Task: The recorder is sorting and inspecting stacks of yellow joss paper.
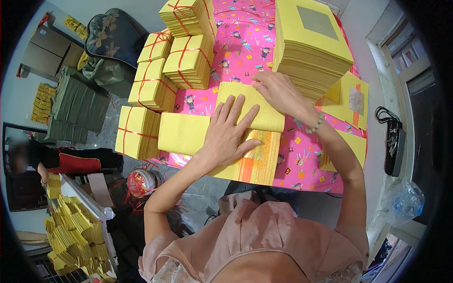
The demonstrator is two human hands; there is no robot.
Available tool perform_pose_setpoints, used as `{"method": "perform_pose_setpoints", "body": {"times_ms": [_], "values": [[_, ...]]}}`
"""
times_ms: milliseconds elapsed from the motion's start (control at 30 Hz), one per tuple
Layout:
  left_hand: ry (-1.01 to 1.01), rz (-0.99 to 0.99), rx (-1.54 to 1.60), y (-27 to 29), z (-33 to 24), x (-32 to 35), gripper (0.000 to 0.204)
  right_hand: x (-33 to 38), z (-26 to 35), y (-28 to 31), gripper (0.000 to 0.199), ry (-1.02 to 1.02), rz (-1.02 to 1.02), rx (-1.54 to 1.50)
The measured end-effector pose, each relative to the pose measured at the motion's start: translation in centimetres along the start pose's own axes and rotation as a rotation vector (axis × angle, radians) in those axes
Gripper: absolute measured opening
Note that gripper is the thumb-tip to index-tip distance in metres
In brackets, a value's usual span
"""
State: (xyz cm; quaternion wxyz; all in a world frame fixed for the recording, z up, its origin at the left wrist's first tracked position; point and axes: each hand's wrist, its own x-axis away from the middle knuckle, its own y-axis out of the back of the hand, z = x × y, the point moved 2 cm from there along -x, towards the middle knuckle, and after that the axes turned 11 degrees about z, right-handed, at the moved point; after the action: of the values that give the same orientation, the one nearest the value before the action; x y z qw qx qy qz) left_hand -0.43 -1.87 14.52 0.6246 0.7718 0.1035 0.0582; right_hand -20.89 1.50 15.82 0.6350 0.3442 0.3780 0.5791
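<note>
A stack of yellow paper sheets (181, 134) lies at the near edge of a table with a pink patterned cloth (238, 56). My left hand (229, 132) presses flat on it, fingers spread. The top part of the sheets is folded over into a yellow flap (266, 118). My right hand (278, 89) rests on the far edge of that flap, fingers bent down on it. Where the flap is lifted, a gold and orange printed band (259, 162) shows. A bead bracelet (315, 125) sits on my right wrist.
A tall pile of yellow sheets (309, 45) stands right behind my right hand. Several bundles tied with red string (188, 61) line the table's left side. Loose yellow sheets (351, 99) lie right. A reel of red string (144, 181) sits below; another person (52, 162) is far left.
</note>
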Motion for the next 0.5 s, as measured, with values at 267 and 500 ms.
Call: {"method": "perform_pose_setpoints", "body": {"times_ms": [267,500], "values": [[0.000,0.014,0.018,0.0,0.1,-0.3,0.074,-1.4,-0.5,-0.7,0.027,-0.009,0.115,-0.169],[0.005,0.030,0.025,0.2,-0.1,-0.5,0.074,-1.2,-0.8,-1.0,0.028,-0.036,0.164,-0.152]]}}
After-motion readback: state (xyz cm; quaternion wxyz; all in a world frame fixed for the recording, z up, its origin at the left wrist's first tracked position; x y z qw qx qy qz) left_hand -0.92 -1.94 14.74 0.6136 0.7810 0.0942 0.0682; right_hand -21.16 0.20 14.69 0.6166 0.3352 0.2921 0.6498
